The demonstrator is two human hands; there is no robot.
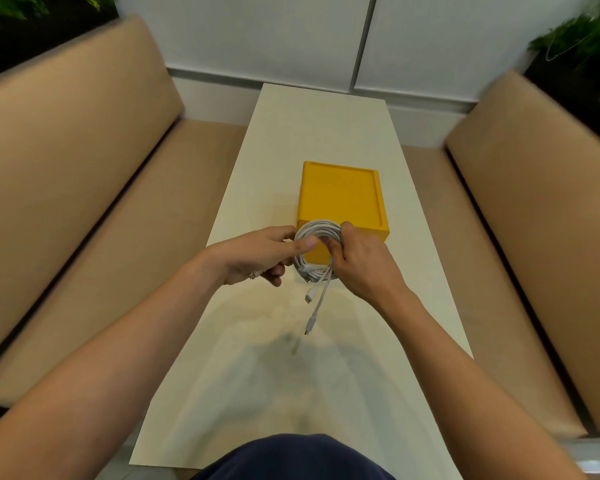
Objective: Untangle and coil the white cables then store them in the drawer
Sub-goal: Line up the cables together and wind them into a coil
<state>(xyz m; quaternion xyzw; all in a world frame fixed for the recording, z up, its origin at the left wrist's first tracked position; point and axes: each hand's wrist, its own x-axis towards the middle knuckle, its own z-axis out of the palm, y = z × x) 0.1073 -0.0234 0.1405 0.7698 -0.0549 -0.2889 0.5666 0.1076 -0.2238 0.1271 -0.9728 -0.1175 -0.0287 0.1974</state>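
Head view, centre frame: left hand (pixel 257 258) and right hand (pixel 357 261) each pinch the white cable coil (pixel 317 228), probably light, limp and springy, best gripped across all loops.

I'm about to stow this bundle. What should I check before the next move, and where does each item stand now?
1. Cables wound into a coil: ok.
2. Firm grip: ok, left hand and right hand both hold the coil.
3. Loose ends secured: not ok, connector ends dangle below it.
4. Drawer open on the yellow box: not ok, its front looks flush, though the coil partly hides it.
5. A hand free for the drawer: not ok, both are busy.
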